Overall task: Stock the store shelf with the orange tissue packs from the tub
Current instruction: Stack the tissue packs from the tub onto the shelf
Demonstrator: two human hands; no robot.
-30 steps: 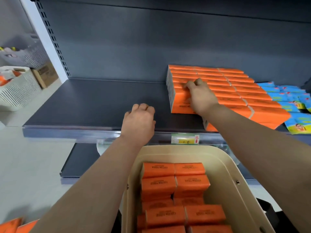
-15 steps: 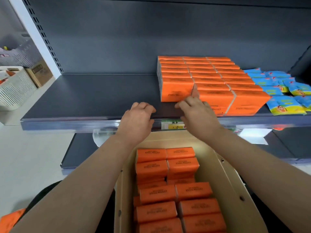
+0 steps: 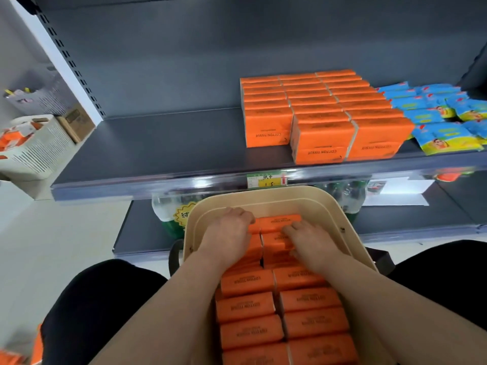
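A beige tub [image 3: 266,197] sits in front of me, filled with two columns of orange tissue packs [image 3: 247,306]. Both my hands are down inside it at the far end. My left hand [image 3: 228,233] lies over the left column, fingers curled around a pack near the far wall. My right hand [image 3: 307,239] covers a pack in the right column, fingertips dipping into the gap between the columns. On the dark grey shelf [image 3: 158,143], stocked orange packs [image 3: 321,111] stand in three rows at the right. The packs under my palms are mostly hidden.
Blue and yellow packets [image 3: 442,114] lie to the right of the orange rows. A price tag [image 3: 266,180] hangs on the shelf's front rail. A white slatted basket [image 3: 34,151] and a cardboard box [image 3: 76,123] stand on the floor at left. A lower shelf holds bottles.
Both hands have dropped from the shelf edge into the tub. My right hand left the stocked rows, and my view tilted downward.
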